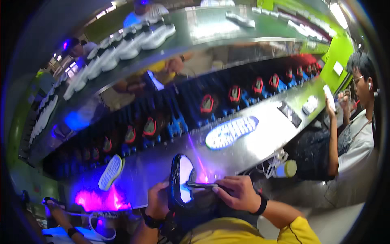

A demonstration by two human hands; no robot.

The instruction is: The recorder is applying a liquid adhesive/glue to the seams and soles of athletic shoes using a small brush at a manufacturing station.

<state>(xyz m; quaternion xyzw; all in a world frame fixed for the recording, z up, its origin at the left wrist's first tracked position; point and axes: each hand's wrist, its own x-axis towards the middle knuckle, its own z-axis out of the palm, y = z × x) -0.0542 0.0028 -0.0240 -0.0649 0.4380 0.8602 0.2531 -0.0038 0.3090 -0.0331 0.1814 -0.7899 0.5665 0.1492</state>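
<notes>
My left hand [157,200] grips a black shoe upper [176,179] by its side, sole side up, so its pale bottom [187,171] faces me. In my right hand [239,194] is a slim dark-handled brush [202,185], pinched between thumb and fingers. Its tip lies on the pale bottom of the upper; the bristles are too small to make out. Beyond the upper, on the metal bench [156,173], lies a white patterned shoe sole [231,132]. Another pale sole [110,172] rests farther left under purple light.
Behind the bench runs a dark rack [187,101] with several red-collared shoes. White soles [122,51] line the shelf above. A black phone [289,114] and a yellow-lidded tub [286,168] are at right. A seated person [357,134] holds a white object; another person's hand [55,205] is at left.
</notes>
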